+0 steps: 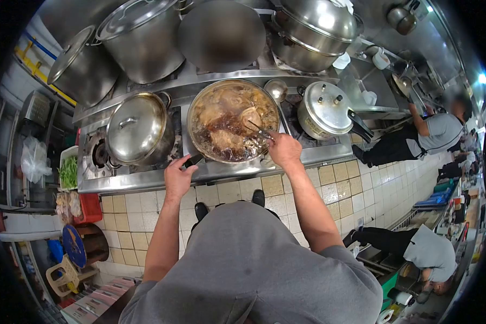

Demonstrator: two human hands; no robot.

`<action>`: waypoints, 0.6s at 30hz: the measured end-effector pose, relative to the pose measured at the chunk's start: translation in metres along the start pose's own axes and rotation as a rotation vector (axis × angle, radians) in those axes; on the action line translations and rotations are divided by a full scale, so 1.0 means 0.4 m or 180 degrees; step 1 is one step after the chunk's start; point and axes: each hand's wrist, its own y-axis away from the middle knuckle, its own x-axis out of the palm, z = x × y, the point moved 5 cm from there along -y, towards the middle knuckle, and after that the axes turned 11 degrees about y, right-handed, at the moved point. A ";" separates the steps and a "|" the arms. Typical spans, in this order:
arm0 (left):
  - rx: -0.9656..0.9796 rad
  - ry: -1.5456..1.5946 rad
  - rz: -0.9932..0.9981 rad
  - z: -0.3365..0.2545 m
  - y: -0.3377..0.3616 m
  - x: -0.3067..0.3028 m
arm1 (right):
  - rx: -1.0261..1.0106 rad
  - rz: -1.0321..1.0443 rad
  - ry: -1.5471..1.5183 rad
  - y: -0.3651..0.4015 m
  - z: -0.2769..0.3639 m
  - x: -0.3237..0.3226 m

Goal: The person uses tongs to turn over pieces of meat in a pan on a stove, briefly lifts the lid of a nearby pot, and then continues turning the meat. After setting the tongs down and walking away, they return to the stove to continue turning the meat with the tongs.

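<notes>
A wide pan of bubbling brown broth with large pieces of meat stands on the stove. My right hand is closed round dark tongs at the pan's right edge, and their tips reach down to a piece of meat. Beside the pan's lower left, my left hand rests near the stove's front edge. Its thumb and fingers are apart around a short black handle; whether they grip it is unclear. A ladle lies at the pan's upper right.
A lidded pot is left of the pan, a pressure cooker right. Large pots and a steamer stand behind. Greens and a red crate are at left. Two people work at right.
</notes>
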 end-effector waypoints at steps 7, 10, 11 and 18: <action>0.0027 -0.0070 0.0058 -0.011 -0.002 -0.002 | 0.0157 -0.0124 -0.0341 0.031 -0.052 0.001; 0.0032 0.0067 0.0028 -0.001 -0.002 0.001 | 0.0279 -0.0217 -0.0890 0.063 -0.082 0.010; 0.0037 0.0078 0.0053 0.004 0.000 0.004 | 0.0325 -0.0230 -0.1238 0.075 -0.092 0.018; 0.0212 0.0170 0.0196 0.004 -0.003 0.000 | 0.0707 -0.0452 -0.1867 0.185 -0.071 0.107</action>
